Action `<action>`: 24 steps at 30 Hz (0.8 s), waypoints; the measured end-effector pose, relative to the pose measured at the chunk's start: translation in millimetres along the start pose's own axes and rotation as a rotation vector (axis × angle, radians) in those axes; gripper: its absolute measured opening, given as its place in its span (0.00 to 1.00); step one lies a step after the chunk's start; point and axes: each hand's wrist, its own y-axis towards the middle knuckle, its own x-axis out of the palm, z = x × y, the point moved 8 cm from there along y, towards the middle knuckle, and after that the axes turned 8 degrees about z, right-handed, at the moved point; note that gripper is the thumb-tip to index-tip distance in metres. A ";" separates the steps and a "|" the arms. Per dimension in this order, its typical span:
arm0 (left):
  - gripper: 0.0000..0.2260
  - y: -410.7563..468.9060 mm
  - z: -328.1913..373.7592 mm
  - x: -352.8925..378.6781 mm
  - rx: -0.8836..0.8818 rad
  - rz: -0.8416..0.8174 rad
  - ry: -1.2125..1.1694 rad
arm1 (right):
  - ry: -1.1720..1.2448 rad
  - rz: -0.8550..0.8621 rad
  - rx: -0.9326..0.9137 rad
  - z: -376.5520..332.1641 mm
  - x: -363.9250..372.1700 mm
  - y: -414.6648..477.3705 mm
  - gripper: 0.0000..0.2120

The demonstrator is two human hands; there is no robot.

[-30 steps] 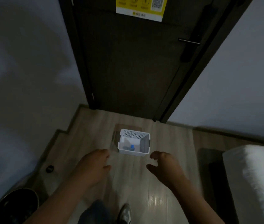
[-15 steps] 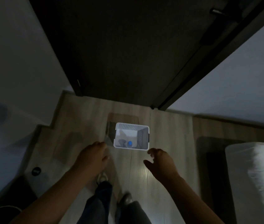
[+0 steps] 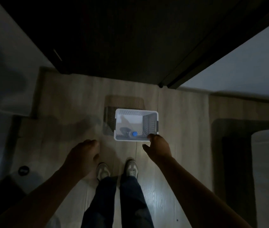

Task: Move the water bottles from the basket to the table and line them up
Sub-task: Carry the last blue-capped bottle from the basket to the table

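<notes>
Left hand (image 3: 83,155) loosely curled, empty. Right hand (image 3: 159,148) half-open, fingertips at basket (image 3: 136,110) near corner, contact unclear. Earlier it was short of the basket.

Pretty dim, so the water bottle (image 3: 131,134) in the basket (image 3: 136,110) is mostly a murky blob; only its blue cap (image 3: 134,133) reads. The right hand (image 3: 159,148) covers the basket's near right corner, can't tell if the fingers (image 3: 150,137) touch the rim. Small dark round thing (image 3: 23,170) at lower left, no idea what it is. Both legs (image 3: 130,203) run off the bottom edge, the door (image 3: 114,38) off the top.
</notes>
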 end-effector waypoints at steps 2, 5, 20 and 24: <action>0.10 19.1 -21.1 28.0 -0.073 -0.041 0.008 | -0.004 -0.032 0.040 9.8 28.0 24.0 0.19; 0.12 47.1 -44.4 69.8 -0.120 -0.073 0.008 | -0.019 -0.075 0.072 22.7 71.0 58.4 0.18; 0.17 160.0 -104.7 248.8 -0.145 -0.013 -0.083 | -0.060 -0.090 0.069 65.4 233.4 204.3 0.20; 0.15 172.1 -106.9 269.1 -0.108 0.000 -0.107 | -0.095 -0.108 0.037 72.5 254.8 214.6 0.21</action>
